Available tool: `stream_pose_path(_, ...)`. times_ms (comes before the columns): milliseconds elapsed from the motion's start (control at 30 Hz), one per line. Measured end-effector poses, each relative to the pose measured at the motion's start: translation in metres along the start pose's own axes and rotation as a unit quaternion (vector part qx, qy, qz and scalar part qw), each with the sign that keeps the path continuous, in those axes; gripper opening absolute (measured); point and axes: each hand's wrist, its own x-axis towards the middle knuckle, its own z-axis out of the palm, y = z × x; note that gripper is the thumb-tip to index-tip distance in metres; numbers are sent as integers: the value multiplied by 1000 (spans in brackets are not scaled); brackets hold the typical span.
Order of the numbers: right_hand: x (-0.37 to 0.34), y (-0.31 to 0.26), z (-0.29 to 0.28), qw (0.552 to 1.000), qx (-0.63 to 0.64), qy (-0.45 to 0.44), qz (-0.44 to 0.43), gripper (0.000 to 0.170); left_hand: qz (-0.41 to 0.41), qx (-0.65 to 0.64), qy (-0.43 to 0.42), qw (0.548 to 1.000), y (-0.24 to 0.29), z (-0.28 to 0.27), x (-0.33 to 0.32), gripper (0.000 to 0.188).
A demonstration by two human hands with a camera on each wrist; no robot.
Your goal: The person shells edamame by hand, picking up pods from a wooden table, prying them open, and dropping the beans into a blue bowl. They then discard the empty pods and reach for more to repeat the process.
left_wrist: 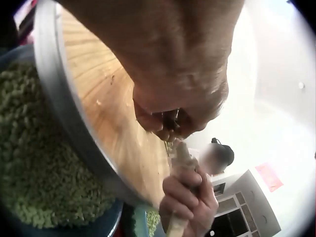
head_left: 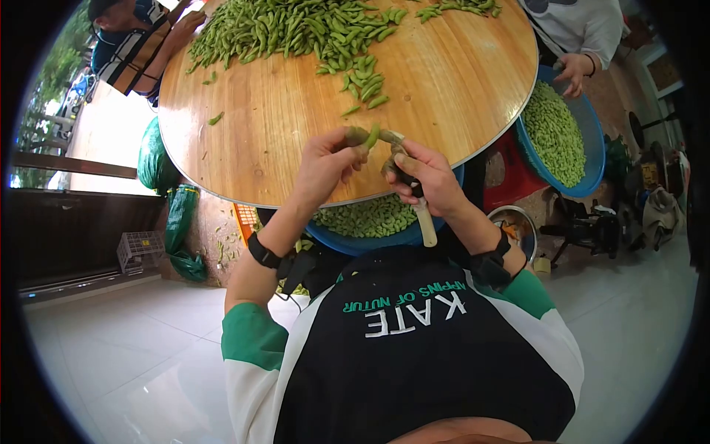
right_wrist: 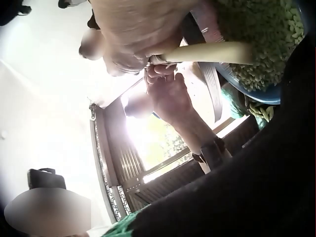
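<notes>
In the head view a green pod [head_left: 373, 136] is pinched between the thumb and fingers of the left hand [head_left: 325, 164], above the table's near edge. Close beside it, the right hand [head_left: 435, 180] grips a knife with a pale handle [head_left: 426, 222] that points down toward the body; its blade is hard to make out. The right wrist view shows the pale handle [right_wrist: 212, 53] sticking out of the right hand [right_wrist: 143, 29], with the left hand [right_wrist: 170, 98] just beyond. Both hands nearly meet at the pod.
Pods [head_left: 296, 29] are heaped on the round wooden table [head_left: 259, 148]. Below its near edge stands a blue basin [head_left: 340, 243] of shelled beans; another basin [head_left: 600, 159] is at the right. Two people sit across, one with a hand [head_left: 573, 72] over that basin.
</notes>
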Motion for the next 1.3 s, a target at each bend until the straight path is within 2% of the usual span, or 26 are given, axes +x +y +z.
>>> stream_pose_path(33, 0, 0, 0, 1000, 6, -15, 6, 37, -11, -55, 11, 998, -6, 3, -4, 10)
stream_pose_path(67, 0, 1, 1, 999, 12, -31, 12, 41, -14, -56, 11, 998, -11, 3, -6, 10)
stream_pose_path(133, -2, 5, 3, 999, 16, -33, 20, 41, 3, -60, -10, 998, -19, 2, -10, 7)
stream_pose_path(267, -4, 10, 2, 998, 43, -47, 28, 40, -13, -98, 1, 995, -28, 6, -15, 5)
stream_pose_path(333, -4, 10, 2, 997, 48, -45, 36, 40, -21, -137, -34, 990, -27, 6, -18, 4)
stream_pose_path(500, -5, 10, 7, 995, 66, -52, 45, 42, -12, -125, -12, 992, -33, 3, -23, 10)
stream_pose_path(567, -5, 10, 7, 995, 68, -62, 43, 35, -5, -123, -3, 992, -33, 4, -24, 10)
stream_pose_path(700, -8, 11, 11, 996, 55, -61, 35, 33, 28, -76, 10, 997, -31, 6, -27, 3)
stream_pose_path(767, -8, 14, 11, 999, 24, -33, 31, 42, 41, -53, 15, 998, -31, 7, -27, 2)
stream_pose_path(833, -9, 12, 13, 999, 32, -30, 25, 37, -2, -141, 2, 990, -30, 8, -26, 3)
stream_pose_path(867, -10, 12, 14, 999, 42, -27, 19, 32, -2, -141, 3, 990, -29, 10, -25, 3)
stream_pose_path(933, -10, 17, 9, 996, 79, -45, 25, 32, -66, -290, -34, 954, -27, 11, -23, 7)
stream_pose_path(967, -9, 18, 7, 991, 117, -63, 31, 32, -65, -290, -33, 954, -26, 9, -22, 7)
stream_pose_path(1000, -11, 16, 6, 991, 116, -64, 32, 32, -101, -330, -77, 935, -26, 6, -21, 8)
stream_pose_path(1033, -14, 15, 5, 997, 26, -66, 16, 33, -137, -368, -121, 912, -26, 4, -21, 10)
stream_pose_path(1067, -17, 15, 6, 995, -65, -69, 0, 34, -136, -369, -119, 912, -26, 3, -21, 10)
stream_pose_path(1100, -21, 19, 9, 968, -229, -57, -80, 36, -144, -364, -125, 912, -26, 4, -21, 10)
stream_pose_path(1267, -24, 21, 8, 960, -258, -14, -110, 38, -172, -328, -100, 923, -16, 10, -28, 12)
stream_pose_path(1300, -26, 21, 7, 938, -309, -39, -152, 37, -165, -319, -103, 928, -17, 10, -29, 12)
